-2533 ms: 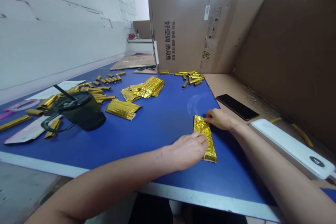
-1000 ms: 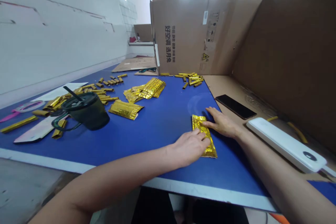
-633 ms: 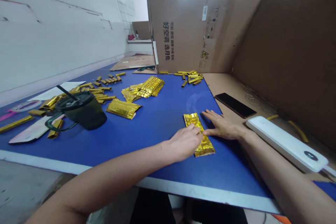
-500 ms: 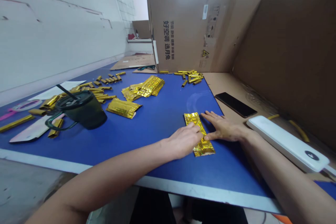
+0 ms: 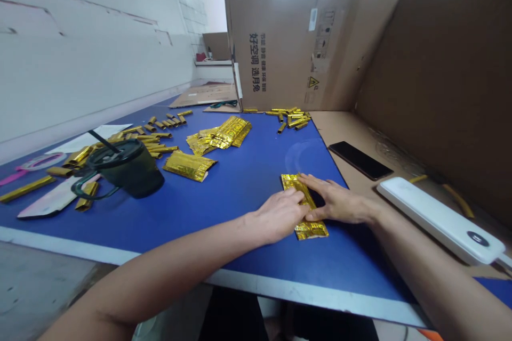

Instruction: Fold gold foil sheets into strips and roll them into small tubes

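Observation:
A flat gold foil strip [image 5: 312, 230] lies on the blue tabletop in front of me, angled slightly away. My left hand [image 5: 282, 216] is closed, its curled fingers pressed onto the middle of the strip from the left; the fingertips are partly hidden. Along the strip's right edge rests my right hand [image 5: 340, 201], open, with fingers stretched and the thumb spread toward my left fingers. Left of my hands sits a puffed gold foil piece [image 5: 189, 165], and behind it a stack of flat gold foil pieces [image 5: 230, 130].
A dark lidded cup [image 5: 134, 170] with a straw stands left, among several rolled gold tubes [image 5: 160, 147]. More gold tubes [image 5: 294, 117] lie by the cardboard box [image 5: 288, 53]. A phone [image 5: 360, 160] and white power bank [image 5: 438, 218] lie right. Scissors [image 5: 224, 103] are at the back.
My right hand has shifted left, its fingers and thumb now reaching over the strip's right edge. My left hand stays on the strip, nearly unmoved.

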`<action>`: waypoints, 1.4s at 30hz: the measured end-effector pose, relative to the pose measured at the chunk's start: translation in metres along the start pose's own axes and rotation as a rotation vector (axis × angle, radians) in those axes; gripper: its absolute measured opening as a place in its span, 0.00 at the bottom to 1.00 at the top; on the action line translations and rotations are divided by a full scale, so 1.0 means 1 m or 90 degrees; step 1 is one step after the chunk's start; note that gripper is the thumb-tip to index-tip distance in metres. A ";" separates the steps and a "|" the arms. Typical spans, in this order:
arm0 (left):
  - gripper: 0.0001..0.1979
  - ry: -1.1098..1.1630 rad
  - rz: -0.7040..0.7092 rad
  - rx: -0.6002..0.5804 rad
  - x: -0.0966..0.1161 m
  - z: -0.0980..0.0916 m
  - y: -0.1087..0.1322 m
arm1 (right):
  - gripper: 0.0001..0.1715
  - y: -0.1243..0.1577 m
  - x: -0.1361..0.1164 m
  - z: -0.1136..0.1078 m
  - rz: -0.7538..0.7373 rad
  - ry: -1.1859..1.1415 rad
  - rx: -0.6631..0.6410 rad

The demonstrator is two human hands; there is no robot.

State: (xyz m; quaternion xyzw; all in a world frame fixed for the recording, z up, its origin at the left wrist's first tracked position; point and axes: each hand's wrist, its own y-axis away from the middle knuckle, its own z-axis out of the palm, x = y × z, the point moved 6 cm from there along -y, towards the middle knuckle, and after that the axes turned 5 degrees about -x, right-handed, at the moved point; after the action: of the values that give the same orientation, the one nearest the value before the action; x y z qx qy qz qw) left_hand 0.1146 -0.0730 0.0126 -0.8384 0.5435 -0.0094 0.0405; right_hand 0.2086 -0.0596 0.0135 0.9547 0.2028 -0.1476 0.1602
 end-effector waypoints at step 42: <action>0.27 0.055 -0.053 -0.006 0.016 -0.008 0.031 | 0.20 -0.009 -0.001 -0.009 0.002 0.144 0.114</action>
State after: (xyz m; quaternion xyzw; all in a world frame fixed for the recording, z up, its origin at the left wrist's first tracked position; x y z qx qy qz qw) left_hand 0.0922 -0.1011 0.0171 -0.8591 0.5097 -0.0445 0.0125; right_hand 0.2059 -0.0493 0.0196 0.9760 0.2044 -0.0565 0.0505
